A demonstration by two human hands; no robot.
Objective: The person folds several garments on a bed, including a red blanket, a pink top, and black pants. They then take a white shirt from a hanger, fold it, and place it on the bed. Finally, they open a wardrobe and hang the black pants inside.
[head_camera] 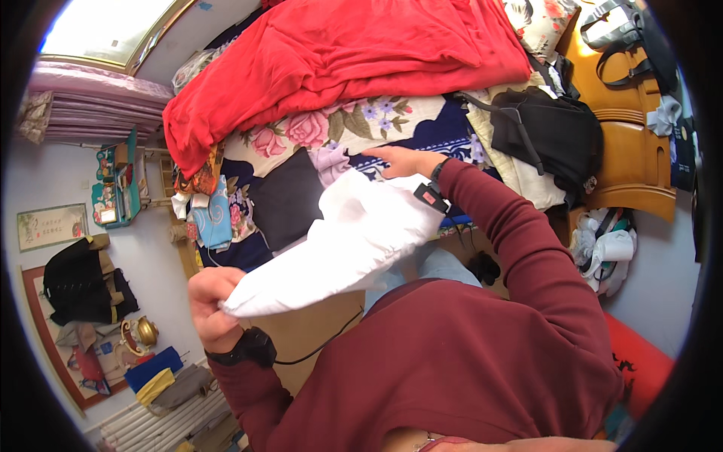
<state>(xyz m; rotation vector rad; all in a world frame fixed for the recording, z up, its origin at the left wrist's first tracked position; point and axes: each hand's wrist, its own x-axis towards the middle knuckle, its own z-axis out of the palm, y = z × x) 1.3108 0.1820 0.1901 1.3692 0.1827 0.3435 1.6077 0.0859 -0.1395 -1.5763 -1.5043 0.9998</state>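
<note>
My left hand point(214, 308) pinches one end of a white cloth garment point(339, 243). The fabric stretches in loose folds up and across to my right wrist, in front of my legs. Beyond the garment, my right hand point(402, 160) reaches over the bed edge with fingers and thumb apart and nothing seen between them. A black piece with a red patch point(430, 198) sits by that wrist at the garment's end; whether it belongs to the cloth or the wrist I cannot tell. On the bed lie a folded dark cloth point(288, 200) and a lilac cloth point(330, 163).
A red blanket point(361, 62) covers the bed's far part, over a floral bedspread point(305, 127). Black clothing point(545, 127) lies by the wooden headboard point(615, 152). Plastic bags point(607, 248) hang at right. A black cable point(322, 350) runs from near my left wrist. A white radiator point(164, 421) stands lower left.
</note>
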